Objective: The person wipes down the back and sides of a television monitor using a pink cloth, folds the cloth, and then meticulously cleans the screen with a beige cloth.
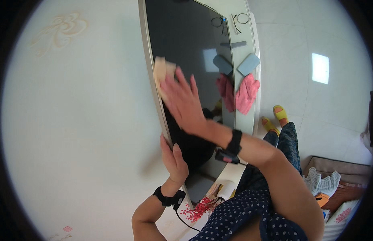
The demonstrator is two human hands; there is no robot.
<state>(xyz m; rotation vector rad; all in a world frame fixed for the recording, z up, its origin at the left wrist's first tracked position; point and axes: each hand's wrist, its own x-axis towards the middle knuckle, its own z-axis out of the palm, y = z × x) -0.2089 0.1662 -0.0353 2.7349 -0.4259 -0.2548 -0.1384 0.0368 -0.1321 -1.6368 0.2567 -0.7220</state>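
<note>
A large flat-screen television (186, 39) with a pale frame stands on a white cabinet by the wall. My right hand (186, 102), slightly blurred, presses a beige cloth (161, 72) against the screen along its top frame, fingers spread over the cloth. Lower down, my left hand (174, 162) grips the frame's edge, thumb on the front and fingers behind it. Both wrists wear black straps with small devices. On the cabinet before the screen lie a pink cloth (247, 95), a blue-grey flat case (249, 64), a grey bar-shaped object (239, 44) and eyeglasses (237, 24).
A white vase (225, 190) with red berry sprigs (198, 211) stands near the television's near end. The cabinet's edge (256, 60) borders a tiled floor (283, 60). A brown sofa (334, 165) holding a patterned cloth (322, 182) is at lower right.
</note>
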